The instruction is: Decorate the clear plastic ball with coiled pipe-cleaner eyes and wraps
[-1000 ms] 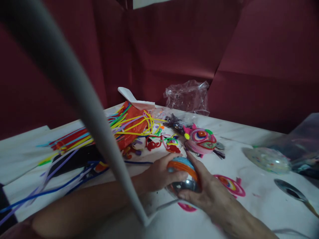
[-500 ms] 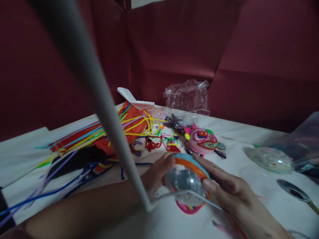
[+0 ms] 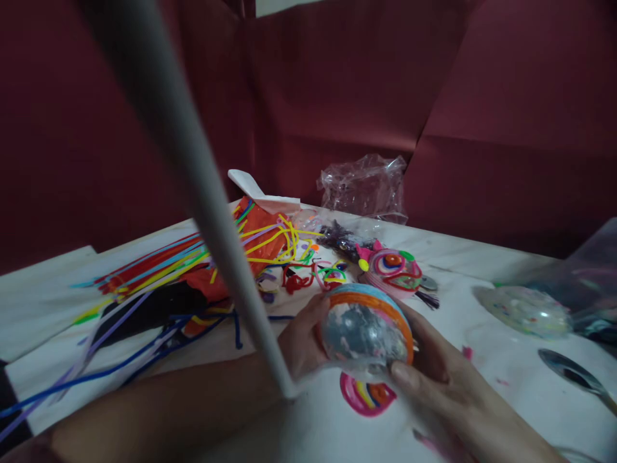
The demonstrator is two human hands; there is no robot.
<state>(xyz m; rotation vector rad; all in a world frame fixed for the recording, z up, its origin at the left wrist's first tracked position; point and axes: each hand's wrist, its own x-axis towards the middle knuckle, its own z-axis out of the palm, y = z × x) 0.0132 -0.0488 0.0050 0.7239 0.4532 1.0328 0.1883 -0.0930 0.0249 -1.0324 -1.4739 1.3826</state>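
Note:
Between my two hands is a shiny round ball (image 3: 361,337), silvery with whitish patches, banded with orange and light blue strips around its upper side. My left hand (image 3: 303,337) is closed on its left side. My right hand (image 3: 450,382) grips the right side, thumb at the lower edge and the other fingers hidden behind. Just below the ball, a pink-rimmed piece (image 3: 369,395) with yellow, blue and orange curves lies on the white table (image 3: 328,431). Beyond my hands stands a decorated pink ball (image 3: 395,276) with an orange-centred eye and pink points.
Coloured fuzzy sticks (image 3: 159,263) spread across the left, by orange material (image 3: 267,238) and black material (image 3: 149,312). A clear plastic bag (image 3: 364,186) stands at the back. To the right are a clear speckled dome (image 3: 530,312) and a spoon (image 3: 573,373). A grey bar (image 3: 216,225) crosses the view.
The ball has turned in my hands and shifted slightly right, showing more of its orange band. My right fingers have slid behind it. More of the pink-rimmed piece below shows.

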